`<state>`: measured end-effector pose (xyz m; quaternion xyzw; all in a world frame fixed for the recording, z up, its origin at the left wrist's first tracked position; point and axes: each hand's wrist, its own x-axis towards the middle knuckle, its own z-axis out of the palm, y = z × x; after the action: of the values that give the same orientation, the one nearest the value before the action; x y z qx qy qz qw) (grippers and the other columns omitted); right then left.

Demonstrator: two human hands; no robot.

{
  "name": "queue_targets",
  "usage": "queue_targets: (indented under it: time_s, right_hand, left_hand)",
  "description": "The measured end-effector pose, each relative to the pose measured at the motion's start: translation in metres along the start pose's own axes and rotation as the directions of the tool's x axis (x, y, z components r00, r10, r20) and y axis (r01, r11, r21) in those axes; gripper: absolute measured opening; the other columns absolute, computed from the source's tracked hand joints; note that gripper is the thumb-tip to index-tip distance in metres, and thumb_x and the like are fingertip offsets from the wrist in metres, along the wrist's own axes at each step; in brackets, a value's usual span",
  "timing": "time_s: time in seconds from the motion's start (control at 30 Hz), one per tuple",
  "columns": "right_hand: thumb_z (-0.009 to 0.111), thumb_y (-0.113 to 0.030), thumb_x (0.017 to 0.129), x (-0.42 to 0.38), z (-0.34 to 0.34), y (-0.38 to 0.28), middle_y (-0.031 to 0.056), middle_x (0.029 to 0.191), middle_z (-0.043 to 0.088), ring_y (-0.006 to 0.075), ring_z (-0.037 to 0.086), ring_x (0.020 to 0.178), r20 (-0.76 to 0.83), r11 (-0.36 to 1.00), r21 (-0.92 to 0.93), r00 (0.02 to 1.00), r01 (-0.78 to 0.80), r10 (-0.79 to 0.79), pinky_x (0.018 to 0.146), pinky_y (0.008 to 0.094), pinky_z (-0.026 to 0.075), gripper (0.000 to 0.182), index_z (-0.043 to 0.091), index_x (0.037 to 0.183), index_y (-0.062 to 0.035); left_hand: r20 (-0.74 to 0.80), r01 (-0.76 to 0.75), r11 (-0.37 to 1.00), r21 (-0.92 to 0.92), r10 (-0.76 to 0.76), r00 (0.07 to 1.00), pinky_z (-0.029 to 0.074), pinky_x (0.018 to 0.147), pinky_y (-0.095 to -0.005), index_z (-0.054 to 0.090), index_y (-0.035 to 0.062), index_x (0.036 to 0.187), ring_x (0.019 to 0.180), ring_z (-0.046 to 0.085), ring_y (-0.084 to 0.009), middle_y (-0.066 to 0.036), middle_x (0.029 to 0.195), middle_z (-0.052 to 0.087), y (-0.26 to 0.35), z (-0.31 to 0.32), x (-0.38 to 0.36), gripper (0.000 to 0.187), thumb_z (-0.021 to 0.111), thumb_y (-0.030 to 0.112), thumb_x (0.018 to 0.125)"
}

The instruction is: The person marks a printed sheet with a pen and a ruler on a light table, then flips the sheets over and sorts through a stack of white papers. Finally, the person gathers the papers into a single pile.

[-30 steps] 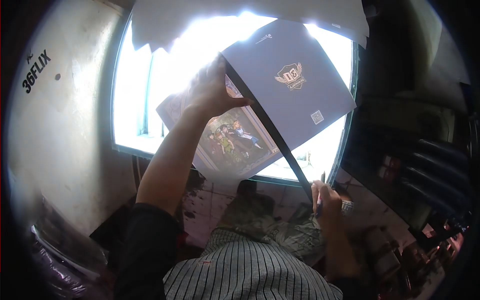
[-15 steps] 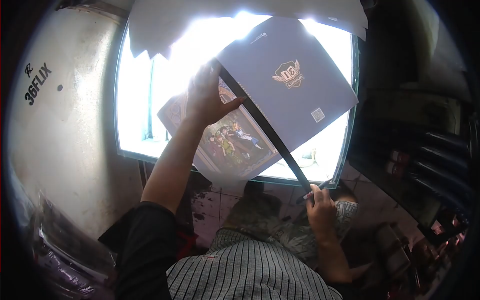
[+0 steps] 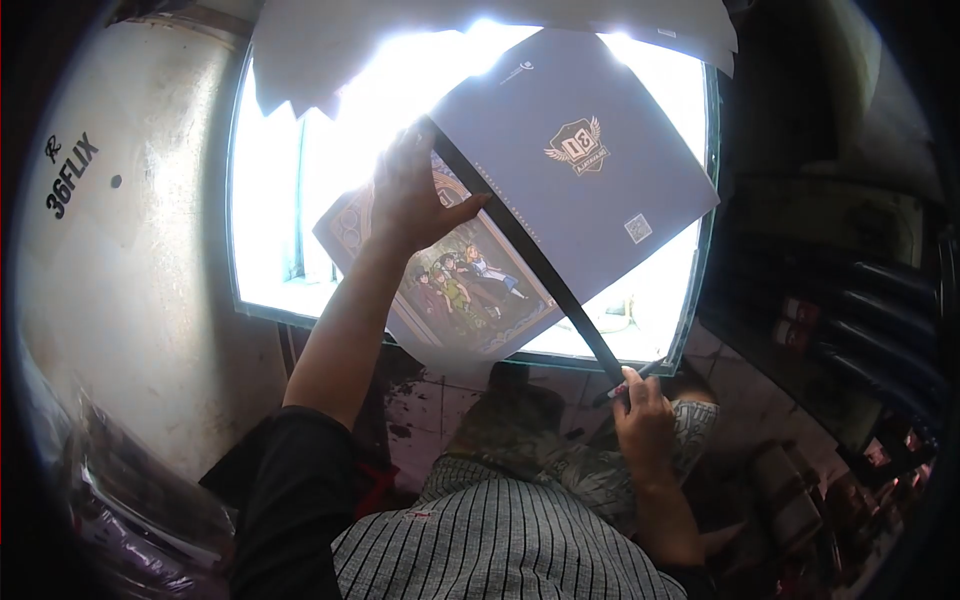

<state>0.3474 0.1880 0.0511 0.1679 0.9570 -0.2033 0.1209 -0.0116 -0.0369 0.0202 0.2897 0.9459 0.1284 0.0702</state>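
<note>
While the left hand point(image 3: 412, 205) spreads over a black strip point(image 3: 537, 262), the right hand point(image 3: 645, 412) clasps a slim tool point(image 3: 652, 367).

Washed in slate blue across the printed cover point(image 3: 635, 175), with tan and dark tones in the winged crest point(image 3: 575, 148) and a pale, speckled QR code point(image 3: 637, 229). Rendered in green, brown, blue and white on the illustrated panel point(image 3: 470, 285). Solid black along the straightedge point(image 3: 540, 265); glaring white on the glass tabletop point(image 3: 655, 300), teal at its edge. Pinstriped black on grey across the shirt point(image 3: 500, 530); plain black on the sleeve point(image 3: 300, 480).
</note>
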Motion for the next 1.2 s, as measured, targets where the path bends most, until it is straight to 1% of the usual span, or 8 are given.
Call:
queue_targets:
  time_s: [0.07,0.13,0.17,0.4,0.47,0.63,0.73,1.2]
  right_hand:
    - [0.074,-0.012,0.081,0.0,0.0,0.001,0.0107,0.091,0.057,0.0308,0.065,0.076,-0.005,1.0,0.008,1.0,0.009,-0.009,0.068,0.0427,0.055,0.044,0.062,0.124,-0.0125]
    - [0.074,-0.011,0.081,0.0,0.0,0.002,0.0107,0.091,0.057,0.0307,0.065,0.075,-0.008,1.0,0.016,1.0,0.019,-0.019,0.068,0.0426,0.055,0.044,0.063,0.124,-0.0126]
    - [0.074,-0.011,0.081,-0.001,0.0,0.001,0.0106,0.09,0.056,0.0307,0.064,0.074,0.0,1.0,0.004,1.0,0.025,-0.025,0.067,0.0424,0.054,0.044,0.063,0.124,-0.0126]
    - [0.075,-0.012,0.08,-0.001,0.0,0.0,0.0099,0.089,0.056,0.0297,0.061,0.07,-0.01,0.999,-0.019,0.999,0.041,-0.042,0.064,0.0419,0.053,0.045,0.065,0.124,-0.0126]
    - [0.076,-0.012,0.08,-0.001,0.0,0.0,0.0097,0.089,0.056,0.0294,0.061,0.069,-0.015,0.998,-0.03,0.998,0.052,-0.053,0.064,0.0417,0.052,0.046,0.065,0.125,-0.0129]
    - [0.076,-0.013,0.08,-0.002,0.001,0.001,0.0091,0.089,0.055,0.0287,0.06,0.069,-0.027,0.996,-0.056,0.997,0.072,-0.073,0.064,0.0409,0.052,0.05,0.066,0.128,-0.0141]
    - [0.076,-0.013,0.08,-0.002,0.0,0.001,0.009,0.089,0.055,0.0284,0.06,0.07,-0.024,0.995,-0.067,0.997,0.073,-0.075,0.065,0.0408,0.053,0.05,0.066,0.129,-0.0143]
    - [0.077,-0.012,0.08,-0.002,-0.001,0.001,0.0096,0.091,0.057,0.0269,0.06,0.07,0.009,0.993,-0.09,0.997,0.082,-0.081,0.065,0.0393,0.054,0.05,0.067,0.13,-0.0157]
  left_hand:
    - [-0.017,-0.014,1.0,0.014,0.014,1.0,0.011,0.119,-0.0633,0.028,0.0,0.147,0.147,0.021,-0.042,-0.026,0.152,0.028,0.0,0.0,0.001,0.107,0.075,0.065,0.076]
    - [0.039,0.018,1.0,-0.016,-0.017,0.999,0.012,0.119,-0.0637,0.028,-0.0009,0.147,0.147,0.021,-0.0418,-0.026,0.152,0.028,0.004,-0.006,0.002,0.107,0.075,0.064,0.076]
    - [0.039,0.018,1.0,-0.016,-0.017,0.999,0.012,0.119,-0.0637,0.028,-0.0009,0.147,0.147,0.021,-0.0418,-0.026,0.152,0.028,0.003,-0.005,0.002,0.107,0.075,0.064,0.076]
    - [-0.01,-0.005,1.0,0.013,0.005,1.0,0.012,0.119,-0.0632,0.027,0.0005,0.147,0.147,0.021,-0.0404,-0.025,0.152,0.028,-0.002,0.001,0.0,0.108,0.075,0.065,0.075]
    - [-0.032,-0.018,1.0,0.02,0.019,0.999,0.012,0.119,-0.0632,0.027,0.001,0.148,0.147,0.021,-0.0403,-0.025,0.152,0.028,-0.004,0.004,0.0,0.109,0.075,0.065,0.074]
    - [0.03,0.011,1.0,0.002,-0.011,0.999,0.011,0.119,-0.0637,0.025,0.0023,0.148,0.147,0.022,-0.0398,-0.025,0.153,0.028,0.0,-0.003,0.001,0.113,0.075,0.069,0.072]
    - [0.014,0.0,1.0,0.014,0.0,1.0,0.011,0.119,-0.0645,0.025,0.0028,0.149,0.148,0.021,-0.0397,-0.024,0.153,0.027,-0.003,0.001,0.0,0.114,0.074,0.071,0.072]
    - [-0.002,-0.016,1.0,0.021,0.016,1.0,0.011,0.119,-0.065,0.025,0.0033,0.149,0.148,0.021,-0.0406,-0.024,0.154,0.026,-0.003,0.001,0.0,0.113,0.074,0.071,0.072]
